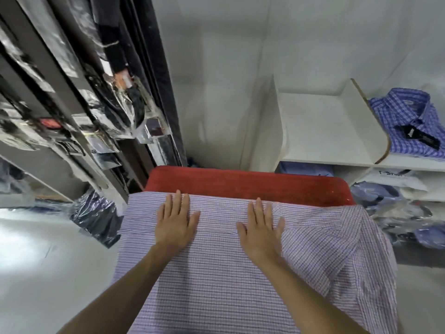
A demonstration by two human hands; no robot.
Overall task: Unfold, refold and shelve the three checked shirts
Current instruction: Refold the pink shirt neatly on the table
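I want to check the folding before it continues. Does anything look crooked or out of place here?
The pink checked shirt lies mostly flat under the left hand and right hand, but its right side is bunched and hangs off the red table. The blue checked shirt sits neatly on the white shelf.

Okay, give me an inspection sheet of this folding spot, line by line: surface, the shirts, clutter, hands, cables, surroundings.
Surface: red padded top, far strip bare, the rest under cloth.
Job's things: pink checked shirt spread flat on the red top, its right side bunched and hanging over the edge; blue checked shirt folded on the white shelf at right.
Clutter: plastic-wrapped garments piled under the shelf; another wrapped bundle on the floor at left.
Hands: left hand and right hand both flat, fingers straight, pressing the pink shirt.
Cables: nothing seen.
Surroundings: dark rack of packaged goods at left; pale wall behind.
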